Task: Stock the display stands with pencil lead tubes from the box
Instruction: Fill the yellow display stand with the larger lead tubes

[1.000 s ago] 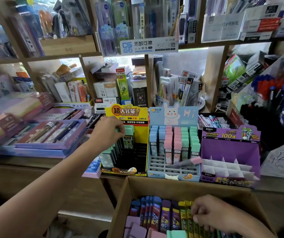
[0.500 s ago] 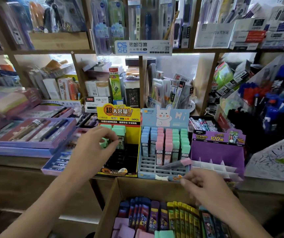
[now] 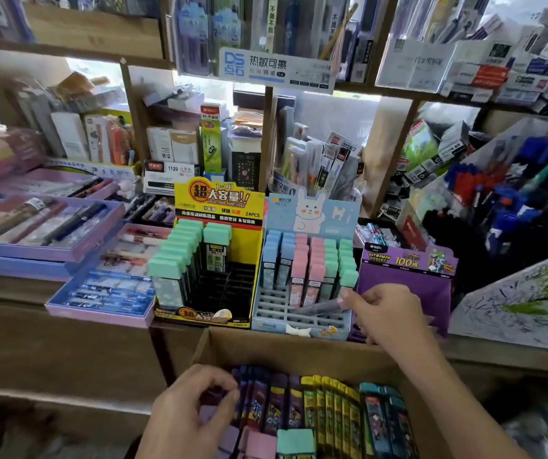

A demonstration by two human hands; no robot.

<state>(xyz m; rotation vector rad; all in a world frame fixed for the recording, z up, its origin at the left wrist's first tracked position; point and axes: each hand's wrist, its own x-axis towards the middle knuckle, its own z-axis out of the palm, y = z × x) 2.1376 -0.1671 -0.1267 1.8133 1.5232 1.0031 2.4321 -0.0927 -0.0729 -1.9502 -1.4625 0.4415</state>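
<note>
Three display stands (image 3: pixel 219 203) (image 3: pixel 299 321) (image 3: pixel 405 279), one box (image 3: pixel 286 349), left hand (image 3: pixel 193 412), right hand (image 3: pixel 388 313)

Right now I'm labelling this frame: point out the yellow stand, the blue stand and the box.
yellow stand (image 3: pixel 219 202): head view, on its header card.
blue stand (image 3: pixel 310 210): head view, on its rabbit header.
box (image 3: pixel 286 349): head view, on its inner back wall.
</note>
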